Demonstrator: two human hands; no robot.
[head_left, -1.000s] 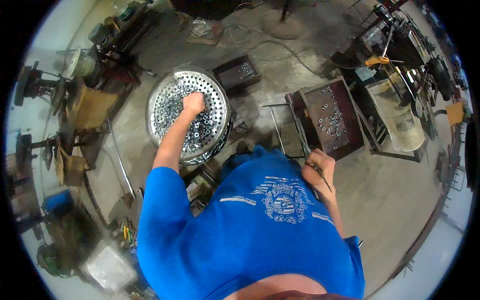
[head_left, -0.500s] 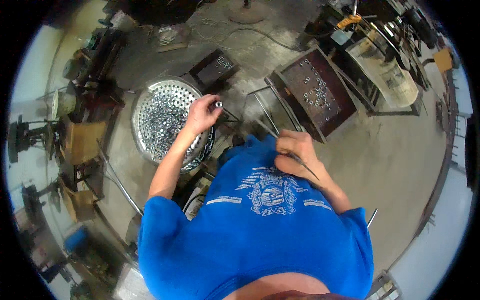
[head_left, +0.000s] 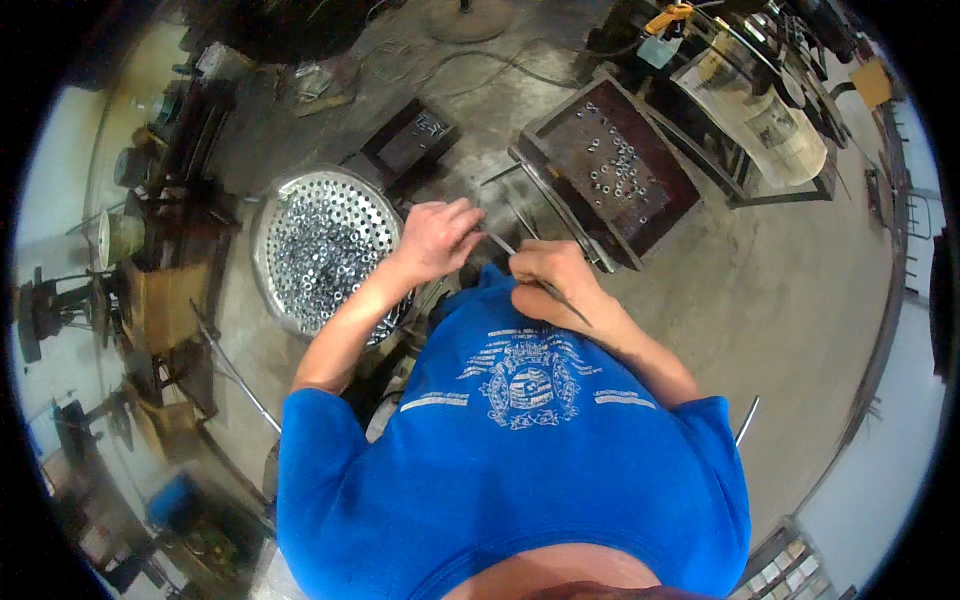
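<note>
My left hand (head_left: 437, 240) is closed, its fingertips pinching a small metal nut that they mostly cover. Those fingertips meet the far end of a thin, pointed metal tool like a slim file (head_left: 502, 243). My right hand (head_left: 556, 268) is wrapped round the tool, whose narrow tail (head_left: 570, 306) sticks out behind the fist toward my shirt. Left of my left hand stands a round perforated metal basin (head_left: 372, 202), heaped with shiny metal nuts (head_left: 318, 252). Beyond my right hand lies a dark metal tray (head_left: 655, 215) with several loose nuts (head_left: 622, 168) scattered on it.
Past the basin, a small dark box (head_left: 385, 150) holds some small metal pieces. A metal frame (head_left: 565, 212) edges the tray's near side. Farther right stands a bench with a curved pale sheet (head_left: 765, 125). Cardboard boxes (head_left: 172, 305) line the left, near a metal rod (head_left: 240, 375).
My left hand has moved right, away from the basin, bringing the nut to the tool's end. My right hand has shifted left with the tool. The whole view has tilted slightly.
</note>
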